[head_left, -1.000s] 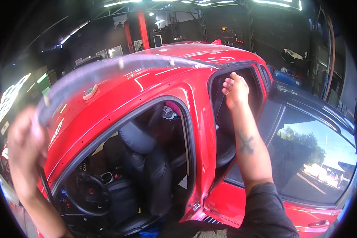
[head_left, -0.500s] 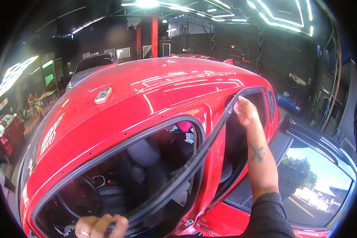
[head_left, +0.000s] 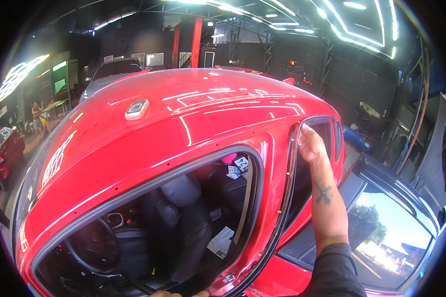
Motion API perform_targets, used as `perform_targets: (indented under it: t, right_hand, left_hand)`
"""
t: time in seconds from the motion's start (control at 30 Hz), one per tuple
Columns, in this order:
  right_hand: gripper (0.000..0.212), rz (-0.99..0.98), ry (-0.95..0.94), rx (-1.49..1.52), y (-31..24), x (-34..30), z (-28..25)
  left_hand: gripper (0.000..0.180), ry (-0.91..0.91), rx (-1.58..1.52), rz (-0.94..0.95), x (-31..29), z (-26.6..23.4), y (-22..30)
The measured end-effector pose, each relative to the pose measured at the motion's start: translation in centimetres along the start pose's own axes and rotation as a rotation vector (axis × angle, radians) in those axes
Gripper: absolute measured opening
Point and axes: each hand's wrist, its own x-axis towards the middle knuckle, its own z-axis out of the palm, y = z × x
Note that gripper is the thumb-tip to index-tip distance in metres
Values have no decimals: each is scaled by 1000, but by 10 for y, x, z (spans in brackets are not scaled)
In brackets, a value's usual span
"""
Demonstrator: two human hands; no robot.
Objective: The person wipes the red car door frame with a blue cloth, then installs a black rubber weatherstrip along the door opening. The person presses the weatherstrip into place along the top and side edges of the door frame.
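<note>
A long black weatherstrip [head_left: 284, 210] with small tan clips along it hangs in a curve beside the pillar of a red car [head_left: 148, 138]. My right hand [head_left: 309, 143] pinches its upper end at the top of the rear door opening. From there the strip runs down past the front door opening to the lower edge of the view. My left hand [head_left: 176, 294] shows only as curled fingers at that edge, beside the strip's lower stretch; most of it is cut off. Small holes dot the roof edge above the front opening.
A small pale block with a dark top [head_left: 137, 110] lies on the roof. An open rear door with a window [head_left: 391, 227] stands at my right. Inside the car are a black seat [head_left: 183, 213] and a steering wheel [head_left: 91, 245]. Other cars and a person [head_left: 36, 115] are farther back.
My left hand has dropped and moved right, nearly out of view. The weatherstrip swung from slanting across the front opening to hanging beside the pillar, clips now showing. My right hand stays near the rear opening.
</note>
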Motion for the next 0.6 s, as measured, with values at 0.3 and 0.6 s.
perform_targets:
  t: [0.3,0.6]
  right_hand:
    - [14,-48,125,-90,-5,-3,9]
    - [9,-68,103,-66,-10,-12,14]
  left_hand:
    - [38,7,263,-128,33,-54,-51]
    - [37,-14,367,-144,48,-62,-70]
